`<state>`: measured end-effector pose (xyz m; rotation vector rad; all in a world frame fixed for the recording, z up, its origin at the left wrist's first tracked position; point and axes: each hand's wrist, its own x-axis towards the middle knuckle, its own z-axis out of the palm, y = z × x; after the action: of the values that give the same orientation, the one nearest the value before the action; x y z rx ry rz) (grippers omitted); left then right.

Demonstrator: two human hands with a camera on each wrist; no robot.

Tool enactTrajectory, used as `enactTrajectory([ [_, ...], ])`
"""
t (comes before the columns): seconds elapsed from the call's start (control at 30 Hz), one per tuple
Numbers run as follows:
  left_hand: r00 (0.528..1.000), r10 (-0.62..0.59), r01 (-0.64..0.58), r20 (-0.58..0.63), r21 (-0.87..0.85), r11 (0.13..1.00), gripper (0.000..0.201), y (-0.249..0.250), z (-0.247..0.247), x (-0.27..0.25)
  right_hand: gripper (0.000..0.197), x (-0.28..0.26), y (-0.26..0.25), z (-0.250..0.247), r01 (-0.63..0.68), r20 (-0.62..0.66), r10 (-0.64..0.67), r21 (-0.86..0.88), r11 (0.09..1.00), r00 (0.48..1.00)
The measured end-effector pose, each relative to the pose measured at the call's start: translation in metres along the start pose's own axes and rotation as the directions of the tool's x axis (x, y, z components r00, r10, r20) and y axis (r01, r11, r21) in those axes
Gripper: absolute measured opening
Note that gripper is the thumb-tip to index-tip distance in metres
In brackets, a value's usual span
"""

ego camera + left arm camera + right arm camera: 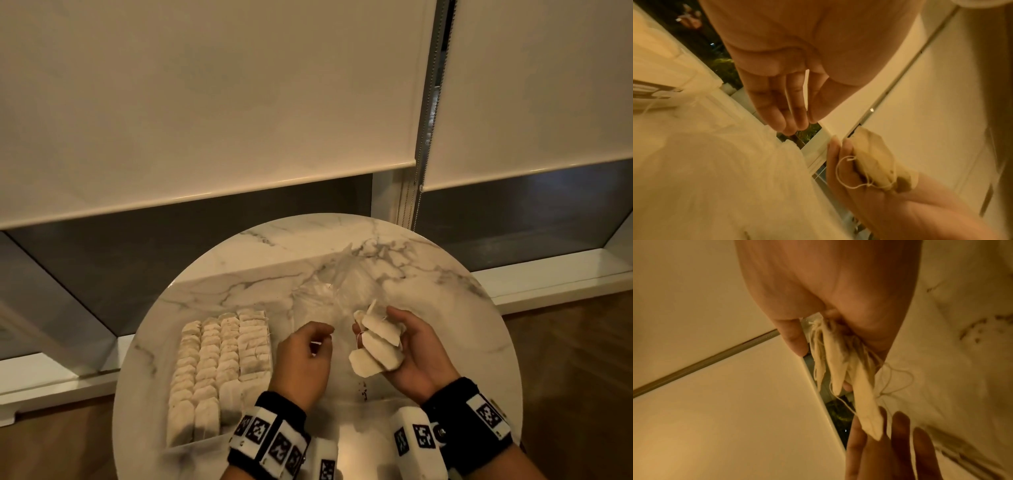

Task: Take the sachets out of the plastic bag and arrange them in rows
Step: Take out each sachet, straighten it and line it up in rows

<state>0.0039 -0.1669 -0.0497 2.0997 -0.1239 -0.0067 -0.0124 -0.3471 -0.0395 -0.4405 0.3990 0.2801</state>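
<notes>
My right hand (416, 346) grips a fanned bunch of pale sachets (376, 346) with loose threads, palm up above the table's middle. The right wrist view has the same sachets (838, 361) hanging from my curled fingers. My left hand (305, 353) hovers just left of them, fingers loosely curled, and I see nothing in it. From the left wrist, its fingers (789, 113) point down, relaxed, near the held sachets (875, 162). The crumpled clear plastic bag (329, 294) lies behind both hands. Several rows of sachets (219, 359) lie side by side at the table's left.
The round marble table (445, 308) ends close on every side, with wooden floor (582, 377) beyond. Small dark crumbs (363, 394) lie between my wrists. Lowered roller blinds (205, 102) and a bead chain (424, 137) hang behind the table.
</notes>
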Motion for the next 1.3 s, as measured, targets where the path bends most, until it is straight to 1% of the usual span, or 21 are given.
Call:
enactTrajectory([
  [0.07,0.999,-0.026,0.021,-0.04,-0.135,0.991,0.017,0.002,-0.013,-0.007,0.031,-0.004,0.011,0.011,-0.022,0.019,0.022,-0.006,1.0,1.0],
  [0.1,0.998,-0.032,0.022,-0.055,-0.171,0.985,0.017,0.004,-0.02,-0.01,0.033,-0.005,0.017,0.016,-0.039,0.022,0.039,-0.005,0.999,0.999],
  [0.17,0.996,-0.019,0.003,-0.083,-0.189,0.982,0.015,0.007,-0.034,-0.016,0.039,-0.007,0.029,0.024,-0.068,0.022,0.068,0.029,0.997,0.997],
  [0.23,0.997,0.007,-0.021,-0.08,-0.173,0.985,0.012,0.011,-0.047,-0.021,0.053,-0.007,0.039,0.029,-0.078,0.005,0.078,0.063,0.995,0.997],
  [0.27,0.998,0.015,-0.024,-0.061,-0.158,0.987,0.011,0.013,-0.052,-0.023,0.059,-0.006,0.044,0.03,-0.068,-0.01,0.069,0.082,0.994,0.998],
  [0.33,1.0,0.005,-0.004,0.002,-0.117,0.993,0.014,0.016,-0.061,-0.028,0.065,-0.005,0.052,0.031,-0.04,-0.04,0.045,0.124,0.991,0.998],
  [0.4,0.997,-0.044,0.05,0.071,-0.076,0.996,0.017,0.015,-0.066,-0.032,0.069,-0.003,0.059,0.032,-0.035,-0.055,0.044,0.155,0.987,0.998],
  [0.47,0.988,-0.092,0.098,0.121,-0.047,0.994,0.016,0.013,-0.067,-0.036,0.071,-0.002,0.065,0.032,-0.043,-0.056,0.055,0.187,0.981,0.997],
  [0.53,0.984,-0.115,0.121,0.139,-0.033,0.992,0.01,0.01,-0.065,-0.04,0.069,-0.001,0.068,0.031,-0.046,-0.057,0.059,0.205,0.978,0.997],
  [0.63,0.985,-0.124,0.135,0.121,-0.086,0.987,0.006,0.008,-0.066,-0.04,0.063,0.0,0.069,0.029,-0.036,-0.065,0.05,0.202,0.979,0.997],
  [0.67,0.987,-0.118,0.128,0.112,-0.091,0.987,0.006,0.008,-0.067,-0.04,0.058,0.0,0.069,0.029,-0.031,-0.067,0.046,0.2,0.979,0.997],
  [0.77,0.992,-0.093,0.102,0.087,-0.116,0.988,0.005,0.008,-0.074,-0.039,0.035,-0.001,0.069,0.031,-0.014,-0.064,0.025,0.171,0.985,0.998],
  [0.8,0.993,-0.083,0.092,0.079,-0.129,0.987,0.006,0.008,-0.076,-0.038,0.03,-0.001,0.07,0.032,-0.013,-0.067,0.024,0.158,0.987,0.997],
  [0.9,0.997,-0.031,0.039,0.072,-0.12,0.992,0.011,0.006,-0.079,-0.037,0.031,0.003,0.074,0.029,-0.04,-0.084,0.048,0.095,0.995,0.995],
  [1.0,0.997,0.018,-0.012,0.074,-0.079,0.997,0.013,0.005,-0.078,-0.038,0.033,0.006,0.082,0.027,-0.101,-0.1,0.099,-0.016,0.995,0.99],
  [1.1,0.997,0.056,-0.054,0.061,-0.039,0.998,0.013,0.003,-0.083,-0.036,0.033,0.007,0.088,0.025,-0.139,-0.087,0.132,-0.081,0.987,0.987],
  [1.13,0.998,0.053,-0.051,0.037,-0.039,0.998,0.015,0.002,-0.089,-0.034,0.032,0.006,0.089,0.026,-0.149,-0.079,0.142,-0.088,0.985,0.987],
  [1.23,0.996,0.034,-0.037,-0.083,-0.037,0.999,0.021,-0.003,-0.111,-0.026,0.02,0.005,0.089,0.025,-0.181,-0.061,0.177,-0.059,0.982,0.982],
  [1.3,0.99,0.041,-0.04,-0.137,0.006,0.999,0.018,-0.004,-0.127,-0.023,0.021,0.004,0.09,0.024,-0.209,-0.059,0.206,-0.064,0.976,0.977],
])
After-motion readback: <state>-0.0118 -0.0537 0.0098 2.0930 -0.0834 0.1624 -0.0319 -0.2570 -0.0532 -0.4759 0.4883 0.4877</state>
